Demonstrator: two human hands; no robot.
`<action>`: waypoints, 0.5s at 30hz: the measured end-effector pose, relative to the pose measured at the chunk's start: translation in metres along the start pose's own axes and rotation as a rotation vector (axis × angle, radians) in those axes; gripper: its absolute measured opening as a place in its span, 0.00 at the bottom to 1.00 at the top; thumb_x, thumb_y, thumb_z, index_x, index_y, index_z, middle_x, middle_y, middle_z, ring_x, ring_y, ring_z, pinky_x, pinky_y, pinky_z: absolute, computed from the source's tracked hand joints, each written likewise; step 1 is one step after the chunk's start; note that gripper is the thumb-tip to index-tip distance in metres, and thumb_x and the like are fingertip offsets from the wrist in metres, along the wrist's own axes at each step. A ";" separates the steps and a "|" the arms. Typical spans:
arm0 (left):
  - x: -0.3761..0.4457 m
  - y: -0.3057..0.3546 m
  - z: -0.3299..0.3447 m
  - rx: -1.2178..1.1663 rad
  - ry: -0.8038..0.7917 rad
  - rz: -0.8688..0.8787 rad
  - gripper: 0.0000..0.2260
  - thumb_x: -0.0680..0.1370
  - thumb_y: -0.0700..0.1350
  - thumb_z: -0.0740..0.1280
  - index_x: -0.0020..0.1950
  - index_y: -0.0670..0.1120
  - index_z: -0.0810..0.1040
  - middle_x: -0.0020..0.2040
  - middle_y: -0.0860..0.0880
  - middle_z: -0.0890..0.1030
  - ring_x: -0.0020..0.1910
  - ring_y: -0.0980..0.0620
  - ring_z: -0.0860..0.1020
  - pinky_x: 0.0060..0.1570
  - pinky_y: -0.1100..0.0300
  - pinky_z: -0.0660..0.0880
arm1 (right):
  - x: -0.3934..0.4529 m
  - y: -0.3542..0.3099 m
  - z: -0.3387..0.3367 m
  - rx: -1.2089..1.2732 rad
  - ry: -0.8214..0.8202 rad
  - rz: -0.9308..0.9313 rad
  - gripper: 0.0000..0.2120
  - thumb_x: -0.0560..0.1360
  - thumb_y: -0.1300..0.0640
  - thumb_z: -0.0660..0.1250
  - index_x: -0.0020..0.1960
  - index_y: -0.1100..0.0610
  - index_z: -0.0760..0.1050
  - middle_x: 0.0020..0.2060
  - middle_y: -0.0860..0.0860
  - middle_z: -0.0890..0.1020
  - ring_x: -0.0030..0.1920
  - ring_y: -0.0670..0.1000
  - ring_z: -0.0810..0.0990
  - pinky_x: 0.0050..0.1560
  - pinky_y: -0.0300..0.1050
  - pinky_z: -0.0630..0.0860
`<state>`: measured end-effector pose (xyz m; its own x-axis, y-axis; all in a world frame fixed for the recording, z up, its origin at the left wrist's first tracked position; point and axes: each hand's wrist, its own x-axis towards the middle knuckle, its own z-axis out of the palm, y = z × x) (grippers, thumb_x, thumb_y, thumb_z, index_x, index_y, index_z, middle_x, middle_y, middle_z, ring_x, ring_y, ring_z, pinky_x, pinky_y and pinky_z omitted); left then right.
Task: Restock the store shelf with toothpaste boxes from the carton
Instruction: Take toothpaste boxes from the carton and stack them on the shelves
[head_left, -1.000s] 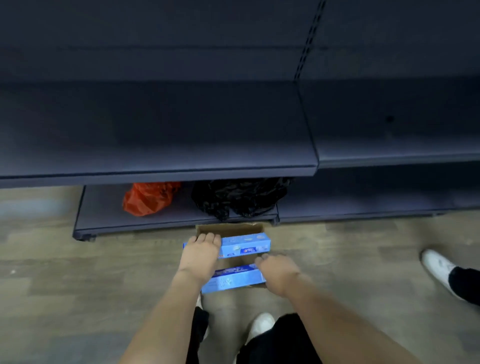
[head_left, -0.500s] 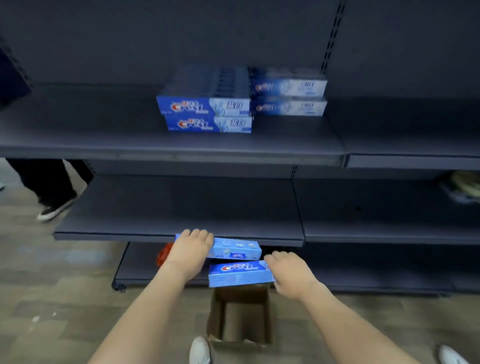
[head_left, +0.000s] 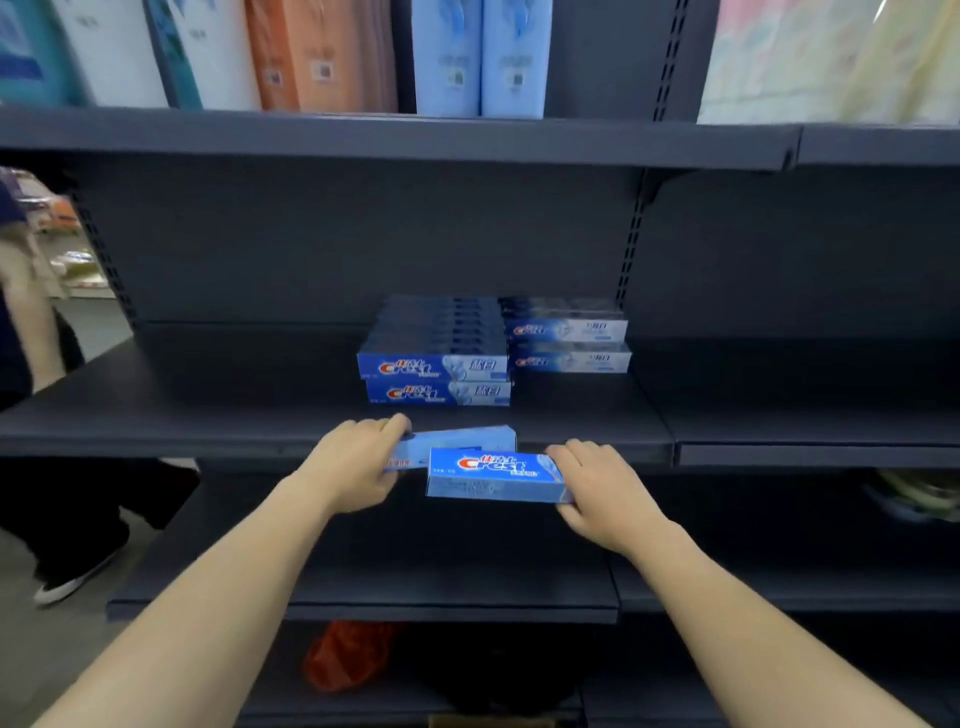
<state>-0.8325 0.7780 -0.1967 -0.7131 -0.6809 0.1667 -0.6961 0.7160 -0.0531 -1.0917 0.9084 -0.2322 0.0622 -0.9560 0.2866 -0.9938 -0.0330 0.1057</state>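
Carrying one toothpaste box in each hand, we are just short of the shelf's (head_left: 218, 415) front edge. The left hand (head_left: 353, 462) has its grip curled round the left end of the paler box (head_left: 462, 441), and the right hand (head_left: 602, 488) has its grip pinching the right end of the nearer box (head_left: 493, 475), whose printed face points up and toward us. Both boxes hang in the air, overlapping slightly, with the shelved stacks beyond them: the front stack (head_left: 436, 379) near the middle of the shelf and the rear stack (head_left: 569, 343) just beside it toward the right upright. To do this step well, we should probably level each box, turn the logo face toward the front edge as on the stacked ones, and set one at a time so they do not knock together. Sliding them in flush against the existing stacks, rather than dropping them, ought to keep the rows square. The carton is not clearly in view.
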 end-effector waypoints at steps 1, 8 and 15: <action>0.007 -0.005 -0.008 -0.013 0.003 -0.011 0.17 0.76 0.48 0.62 0.64 0.48 0.66 0.57 0.49 0.78 0.53 0.47 0.77 0.49 0.58 0.69 | 0.006 0.004 -0.005 -0.009 0.007 0.003 0.21 0.60 0.54 0.75 0.51 0.57 0.78 0.39 0.51 0.80 0.35 0.53 0.78 0.34 0.44 0.73; 0.048 -0.025 -0.025 -0.047 -0.084 -0.038 0.15 0.79 0.54 0.61 0.61 0.47 0.69 0.58 0.49 0.76 0.51 0.46 0.73 0.49 0.58 0.65 | 0.029 0.043 -0.021 -0.039 0.038 0.134 0.28 0.64 0.43 0.76 0.56 0.60 0.77 0.44 0.53 0.80 0.41 0.57 0.80 0.39 0.49 0.74; 0.079 -0.034 -0.010 -0.106 -0.247 0.022 0.23 0.79 0.55 0.61 0.72 0.48 0.65 0.68 0.50 0.69 0.67 0.49 0.68 0.67 0.57 0.64 | 0.035 0.075 -0.024 -0.093 0.022 0.196 0.33 0.72 0.33 0.61 0.66 0.57 0.70 0.55 0.52 0.77 0.54 0.54 0.76 0.55 0.46 0.69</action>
<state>-0.8646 0.7016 -0.1723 -0.7357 -0.6726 -0.0796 -0.6768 0.7343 0.0517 -1.1614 0.8800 -0.1912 -0.1284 -0.9349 0.3309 -0.9744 0.1810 0.1333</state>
